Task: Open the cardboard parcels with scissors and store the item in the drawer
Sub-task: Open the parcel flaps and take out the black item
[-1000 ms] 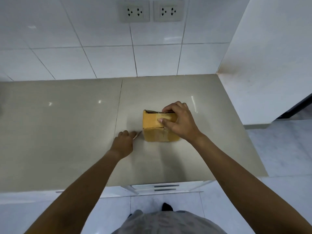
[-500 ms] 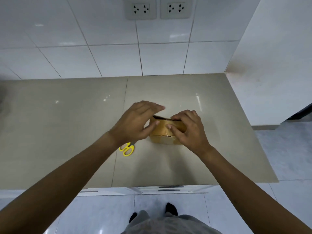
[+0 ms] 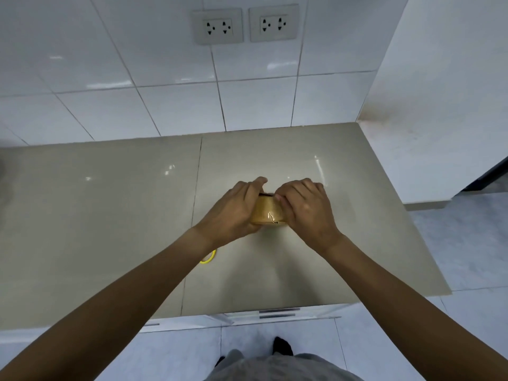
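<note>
A small brown cardboard parcel [image 3: 268, 213] wrapped in clear tape sits on the grey counter [image 3: 110, 229]. My left hand [image 3: 233, 210] grips its left side, fingers curled over the top edge. My right hand [image 3: 305, 207] grips the right side, fingertips at the dark slit along the top. Both hands hide most of the box. The yellow-handled scissors [image 3: 208, 258] lie on the counter under my left forearm, with only a bit of one handle loop showing.
White drawer fronts with dark handles [image 3: 277, 313] run below the counter's front edge. A white tiled wall with two sockets [image 3: 244, 26] stands behind. A white side wall [image 3: 439, 133] bounds the counter's right. Floor tiles lie to the right.
My left hand has set the scissors down on the counter and moved right onto the parcel. Both hands now clasp the box at its top opening.
</note>
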Available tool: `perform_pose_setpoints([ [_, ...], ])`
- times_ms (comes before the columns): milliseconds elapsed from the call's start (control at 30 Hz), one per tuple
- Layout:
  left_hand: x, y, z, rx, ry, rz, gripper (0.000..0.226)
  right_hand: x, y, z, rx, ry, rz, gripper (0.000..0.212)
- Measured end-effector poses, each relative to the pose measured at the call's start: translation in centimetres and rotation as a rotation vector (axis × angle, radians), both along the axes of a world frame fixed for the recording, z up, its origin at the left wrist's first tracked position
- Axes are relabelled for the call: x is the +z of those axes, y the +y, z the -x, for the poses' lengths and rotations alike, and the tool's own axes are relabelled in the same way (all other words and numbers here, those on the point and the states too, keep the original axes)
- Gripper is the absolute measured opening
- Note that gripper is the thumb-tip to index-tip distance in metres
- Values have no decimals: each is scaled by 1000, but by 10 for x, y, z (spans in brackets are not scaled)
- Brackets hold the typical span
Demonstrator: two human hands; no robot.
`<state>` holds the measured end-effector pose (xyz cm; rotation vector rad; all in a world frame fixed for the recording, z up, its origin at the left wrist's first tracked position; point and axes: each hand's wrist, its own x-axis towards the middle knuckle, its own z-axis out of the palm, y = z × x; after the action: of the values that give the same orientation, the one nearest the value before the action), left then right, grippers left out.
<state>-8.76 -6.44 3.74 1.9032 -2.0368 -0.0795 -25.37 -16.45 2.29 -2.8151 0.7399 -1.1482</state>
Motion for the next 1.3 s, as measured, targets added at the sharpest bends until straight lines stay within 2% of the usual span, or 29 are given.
perform_pose_setpoints([
  [100,-11,0,2,-31,-184,196,64,7,-3,4,-9,-12,-53,20],
  [200,-40,8,5,-78,-289,209,61,-2,5,10,20,67,-44,20],
  [333,-71,40,16,-97,-123,115,79,-25,31,18,70,162,-46,25],
  [433,-88,65,22,-58,-1,53,79,-38,48,23,117,219,-108,27],
  [500,-90,75,25,3,144,40,83,-45,54,23,110,266,-191,28],
  [633,-81,62,43,344,422,36,104,-53,57,18,47,200,-457,24],
  [700,-80,46,51,488,471,-39,110,-52,55,14,24,182,-554,19],
  [867,-93,34,66,606,266,-266,118,-38,46,9,-11,230,-583,20],
  [967,-96,33,70,640,186,-318,124,-21,24,7,-81,170,-617,15],
  [1100,-85,28,73,647,75,-426,119,-2,-14,3,-93,-12,-921,13],
  [1300,-65,9,74,501,72,-576,95,14,-51,-2,-71,-195,-1292,12],
])
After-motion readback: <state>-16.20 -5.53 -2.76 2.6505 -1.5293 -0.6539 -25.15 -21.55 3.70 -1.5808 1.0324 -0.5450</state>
